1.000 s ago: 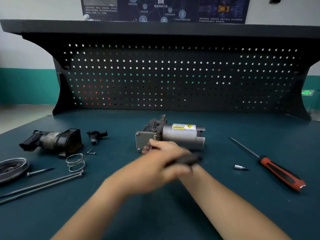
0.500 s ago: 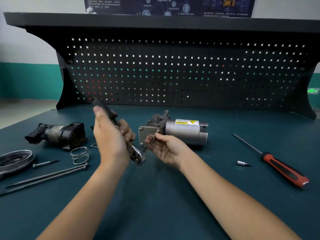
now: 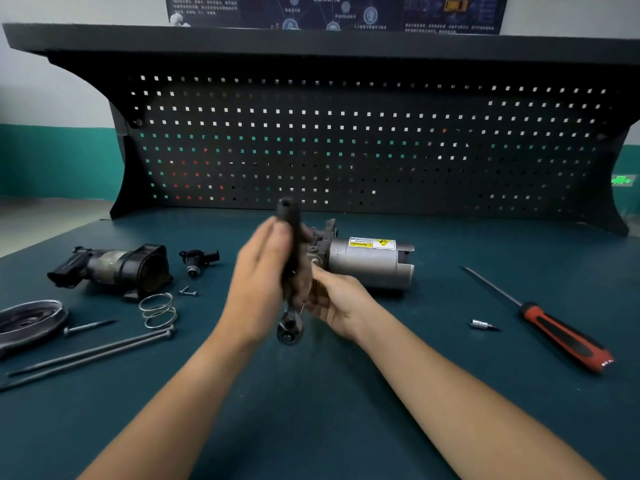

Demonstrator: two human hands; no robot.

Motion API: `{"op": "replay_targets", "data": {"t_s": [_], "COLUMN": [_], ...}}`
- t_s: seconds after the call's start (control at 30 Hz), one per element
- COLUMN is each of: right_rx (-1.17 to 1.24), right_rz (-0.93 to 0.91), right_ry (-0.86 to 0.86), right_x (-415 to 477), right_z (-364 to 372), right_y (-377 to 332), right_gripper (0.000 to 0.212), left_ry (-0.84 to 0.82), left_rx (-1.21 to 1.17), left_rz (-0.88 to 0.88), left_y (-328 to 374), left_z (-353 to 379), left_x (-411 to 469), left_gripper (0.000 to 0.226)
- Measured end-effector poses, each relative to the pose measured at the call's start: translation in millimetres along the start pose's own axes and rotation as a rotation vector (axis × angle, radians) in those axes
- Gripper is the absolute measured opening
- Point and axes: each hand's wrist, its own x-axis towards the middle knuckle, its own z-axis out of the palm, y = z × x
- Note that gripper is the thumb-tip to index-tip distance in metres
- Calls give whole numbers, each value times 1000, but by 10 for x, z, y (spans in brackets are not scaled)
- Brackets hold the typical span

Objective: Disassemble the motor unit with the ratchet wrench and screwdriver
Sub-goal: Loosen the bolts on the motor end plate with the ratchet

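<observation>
Gripping the wrench (image 3: 292, 237) in the left hand (image 3: 258, 285), thumb and fingers closed along the black handle. Handle end aimed far and up, ratchet head hanging at the near end, just above the bench (image 3: 311, 410). Long axis running near to far, almost upright.

Reaching in with the right hand (image 3: 337, 303), fingers curled toward the wrench's lower shaft. Too blurred and too hidden to tell whether anything is pinched there.

Lying just far and right of the wrench: the motor (image 3: 367, 265), on its side, long axis left to right, end plate on the left and partly hidden behind the hands. Nearer to the right hand than to the left. Well apart on the right: screwdriver (image 3: 561, 337) and a small bit (image 3: 483, 324).

Compared with half a second earlier: wrench swung from a far-left lean to near upright and shifted right, now across the end plate. Hands drawn close together, no longer apart. Motor, screwdriver and bit unmoved.
</observation>
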Motion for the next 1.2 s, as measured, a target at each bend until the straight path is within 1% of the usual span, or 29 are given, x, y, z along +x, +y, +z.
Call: {"op": "replay_targets", "data": {"t_s": [0.07, 0.1, 0.17, 0.33, 0.43, 0.63, 0.73, 0.83, 0.97, 1.07, 1.13, 1.2], "right_rx": [94, 134, 187, 220, 223, 218, 211, 222, 232, 242, 231, 225], "right_rz": [16, 32, 41, 31, 7, 27, 20, 11, 17, 44, 65, 69], "right_ry": [3, 7, -3, -50, -49, -41, -37, -45, -43, -62, -85, -110], "right_x": [-14, 1, 17, -21, 10, 6, 20, 25, 37, 37, 28, 25], "right_z": [9, 0, -25, -8, -27, -20, -28, -27, -33, -47, -47, -37], "right_y": [-4, 6, 27, 46, 37, 55, 64, 62, 69, 65, 64, 64], "right_gripper": [23, 23, 22, 20, 20, 19, 19, 19, 19, 22, 24, 22], "left_ry": [89, 117, 174, 269, 286, 307, 295, 284, 249, 142, 30, -91], "left_rx": [-208, -259, -285, -266, -273, -227, -223, -239, -229, -160, -37, 93], "left_rz": [-108, -145, -167, -162, -141, -157, -165, -149, -117, -93, -32, 54], "left_y": [31, 57, 69, 85, 125, 120, 111, 116, 67, 10, -39, -94], "left_z": [-49, -53, -67, -82, -60, -30, -21, -32, -33, -10, 22, 74], "left_x": [44, 41, 59, 75, 56, 39, 25, 21, 14, -11, -64, -139], "left_gripper": [32, 32, 35, 47, 47, 47, 46, 40, 41, 38, 37, 29]}}
